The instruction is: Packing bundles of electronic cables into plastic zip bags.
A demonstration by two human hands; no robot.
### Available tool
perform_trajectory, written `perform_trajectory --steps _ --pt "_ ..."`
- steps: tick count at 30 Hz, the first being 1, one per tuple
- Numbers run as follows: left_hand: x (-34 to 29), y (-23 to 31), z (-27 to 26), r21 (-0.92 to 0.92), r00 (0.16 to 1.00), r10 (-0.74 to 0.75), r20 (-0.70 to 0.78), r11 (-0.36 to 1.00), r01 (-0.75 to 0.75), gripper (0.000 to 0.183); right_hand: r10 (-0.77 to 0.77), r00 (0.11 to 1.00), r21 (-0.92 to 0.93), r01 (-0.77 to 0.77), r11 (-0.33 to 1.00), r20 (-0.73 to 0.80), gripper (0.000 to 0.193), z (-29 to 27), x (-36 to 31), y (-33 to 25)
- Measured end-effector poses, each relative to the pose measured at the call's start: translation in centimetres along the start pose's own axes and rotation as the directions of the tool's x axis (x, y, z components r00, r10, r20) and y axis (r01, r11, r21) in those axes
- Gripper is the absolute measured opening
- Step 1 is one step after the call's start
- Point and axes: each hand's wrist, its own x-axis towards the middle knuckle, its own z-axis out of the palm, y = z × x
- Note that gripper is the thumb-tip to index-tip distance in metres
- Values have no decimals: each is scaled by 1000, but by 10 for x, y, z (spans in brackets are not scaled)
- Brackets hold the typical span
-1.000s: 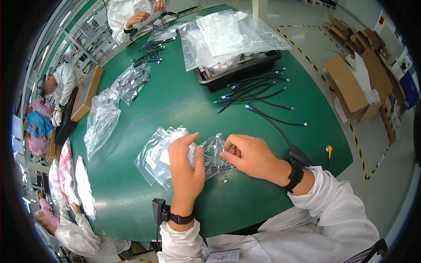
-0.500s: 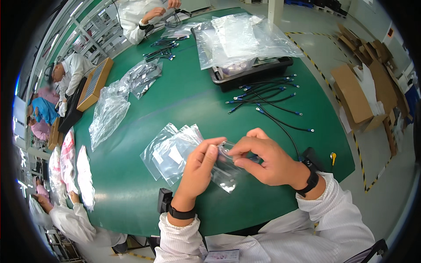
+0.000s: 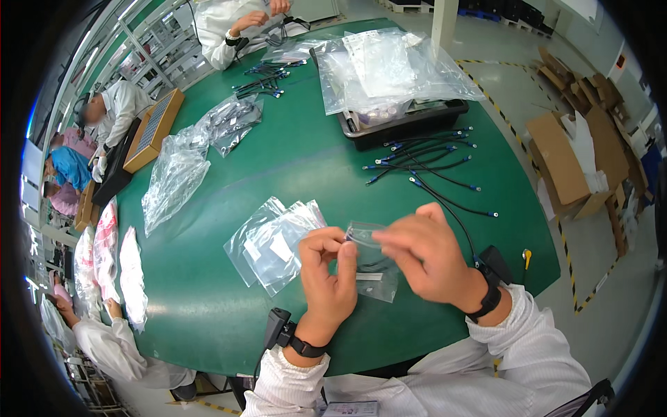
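A clear plastic zip bag (image 3: 381, 286) hangs over the green table between my hands, with a dark cable and a white label strip showing through it. My left hand (image 3: 330, 271) is closed, pinching the bag's upper left corner between thumb and fingers. At the other end of the top edge, the slightly blurred fingers of my right hand (image 3: 427, 260) are closed on the bag's mouth. Just left of my left hand lies a loose stack of flat clear bags (image 3: 267, 243) with white labels. Several black cables (image 3: 424, 158) with blue-sleeved ring ends lie beyond my right hand.
A black tray (image 3: 410, 128) under large plastic sheets stands at the back right. More bags (image 3: 177, 177) and short cables (image 3: 267, 80) lie farther left. Near the right edge sits a yellow clip (image 3: 526, 259). Across the table, a co-worker's hands (image 3: 250, 21) handle a cable. Cardboard boxes stand on the floor.
My left hand has turned more upright at the bag's corner. My right hand has shifted slightly right along its top edge, and the bag now hangs flatter, its label strip showing.
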Motion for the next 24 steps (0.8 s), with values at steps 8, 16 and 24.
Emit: perform_trajectory --steps 8,16,24 --pt "14 17 -12 -495 898 -313 308 754 432 34 -255 967 -152 253 955 7 34 -12 -2 -10" --pt "10 12 -12 -344 942 -305 138 878 334 15 132 991 85 -129 988 -33 38 -9 5 -2" --pt "11 6 -18 -255 956 -287 58 922 292 25 -26 999 -71 28 997 33 11 -4 2 3"
